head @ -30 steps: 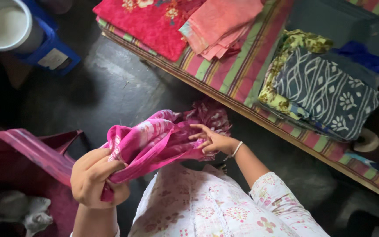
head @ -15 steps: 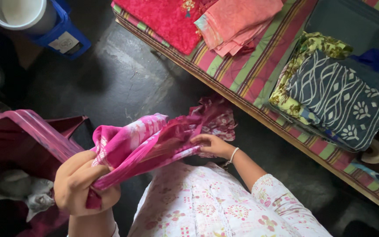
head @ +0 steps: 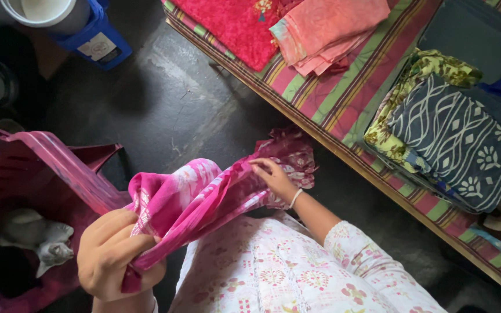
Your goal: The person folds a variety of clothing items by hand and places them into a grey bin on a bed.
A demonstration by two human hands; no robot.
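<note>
At the far left stands a magenta plastic basket (head: 36,168), with a crumpled grey cloth (head: 36,237) lying inside it. Above it, at the top edge, a white bucket (head: 47,11) sits beside a blue container (head: 97,37) on the dark floor (head: 163,98).

My left hand (head: 114,255) is low in view, fingers curled tight around one bunched end of the pink tie-dyed cloth (head: 204,194), thumb pressed over the fabric. The cloth runs up and to the right in front of my white floral top (head: 273,272), twisted along its length, well above the floor.

My right hand (head: 273,177), a thin white bangle at the wrist, pinches the cloth's upper edge between fingertips and thumb, where the darker ruffled end fans out.

Further right is a bed with a striped cover (head: 343,87). On it lie a red embroidered cloth (head: 227,26), folded salmon-pink pieces (head: 331,29), and a folded stack topped by a navy patterned fabric (head: 465,145).
</note>
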